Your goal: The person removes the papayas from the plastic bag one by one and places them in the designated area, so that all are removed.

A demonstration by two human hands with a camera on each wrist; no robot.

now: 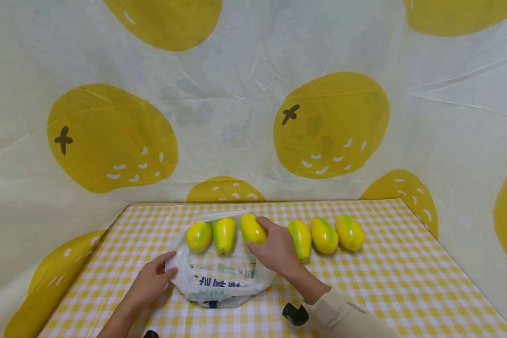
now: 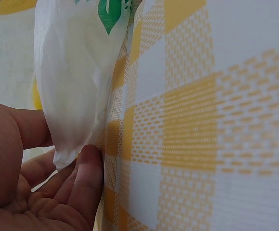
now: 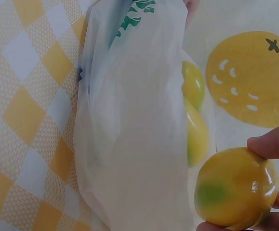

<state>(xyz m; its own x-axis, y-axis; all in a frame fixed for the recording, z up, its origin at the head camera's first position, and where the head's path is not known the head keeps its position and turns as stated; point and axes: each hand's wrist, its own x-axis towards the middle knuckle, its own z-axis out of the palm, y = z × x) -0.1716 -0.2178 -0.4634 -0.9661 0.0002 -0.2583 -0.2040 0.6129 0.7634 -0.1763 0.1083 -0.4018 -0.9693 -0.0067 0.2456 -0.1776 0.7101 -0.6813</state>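
A white plastic bag with green and dark print lies on the table, its mouth spread wide. Its left edge is pinched by my left hand, thumb on one side and fingers on the other, as the left wrist view shows. My right hand grips a glossy yellow-green papaya over the right side of the bag's mouth. Two more papayas, one rounder and one longer, lie side by side within the bag's opening.
Right of the bag, three similar papayas stand in a row: a near one partly behind my right hand, a middle one and a far one. A yellow-and-white checked cloth covers the table. Behind hangs a fruit-printed curtain.
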